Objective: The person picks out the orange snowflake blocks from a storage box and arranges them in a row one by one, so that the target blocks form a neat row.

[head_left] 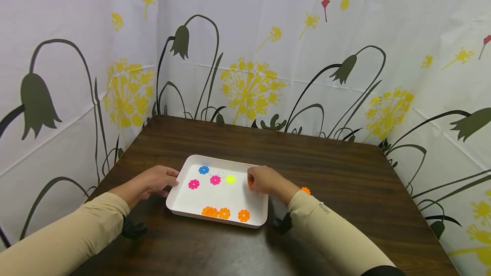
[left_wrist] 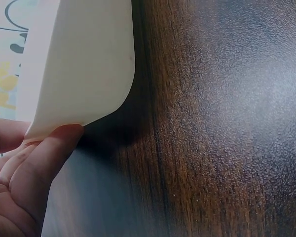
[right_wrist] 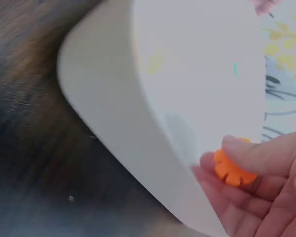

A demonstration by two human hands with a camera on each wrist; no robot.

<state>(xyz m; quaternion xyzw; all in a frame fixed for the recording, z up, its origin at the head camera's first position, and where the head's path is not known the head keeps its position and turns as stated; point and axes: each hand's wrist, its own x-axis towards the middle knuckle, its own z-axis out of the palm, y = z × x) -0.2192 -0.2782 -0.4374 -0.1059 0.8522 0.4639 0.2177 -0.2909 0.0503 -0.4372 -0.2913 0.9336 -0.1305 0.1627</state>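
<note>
A shallow white tray (head_left: 222, 195) sits in front of me on the table. At its left side my left hand (head_left: 155, 182) pinches the wall between thumb and fingers, as the left wrist view shows. Over the tray's right end, my right hand (head_left: 264, 180) holds an orange notched disc (right_wrist: 233, 170) between thumb and fingertips. Inside the tray lie a blue disc (head_left: 203, 170), a pink disc (head_left: 193, 184), another pink disc (head_left: 215, 180) and a yellow disc (head_left: 230, 179). Several orange discs (head_left: 224, 213) rest along the near wall.
One more orange disc (head_left: 305, 190) lies on the dark wooden table (head_left: 345, 173), right of the tray and partly behind my right forearm. A white curtain (head_left: 299, 46) with printed flowers hangs around the table's far and side edges. Black wrist gear (head_left: 134, 229) shows under the left sleeve.
</note>
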